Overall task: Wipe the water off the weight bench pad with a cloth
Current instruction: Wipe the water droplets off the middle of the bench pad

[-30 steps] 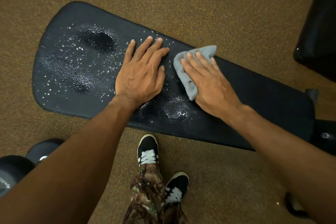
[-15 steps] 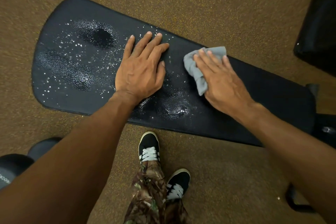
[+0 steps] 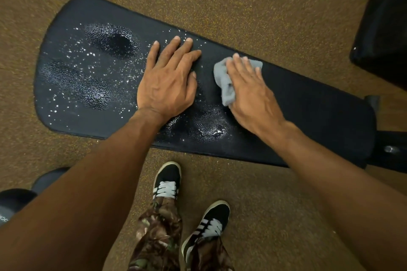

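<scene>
The black weight bench pad (image 3: 319,116) lies slantwise across the view, wide end to the left. Water droplets (image 3: 88,77) speckle the wide left part, and a small puddle (image 3: 211,131) shines near the front edge. My left hand (image 3: 167,81) rests flat on the pad, fingers straight, at the edge of the wet area. Just to its right, my right hand (image 3: 251,94) presses a crumpled grey cloth (image 3: 223,77) onto the pad with straight fingers. Most of the cloth is hidden under the palm. The pad to the right of the cloth looks dry.
Brown speckled floor (image 3: 242,6) surrounds the bench. A dark dumbbell (image 3: 15,202) sits at the lower left. A black piece of equipment (image 3: 385,28) stands at the upper right, and the bench frame (image 3: 392,149) sticks out at the right. My two shoes (image 3: 167,180) stand by the pad's front edge.
My right hand slid the cloth to the right along the pad, then back a little toward my left hand. The left hand stayed flat in place.
</scene>
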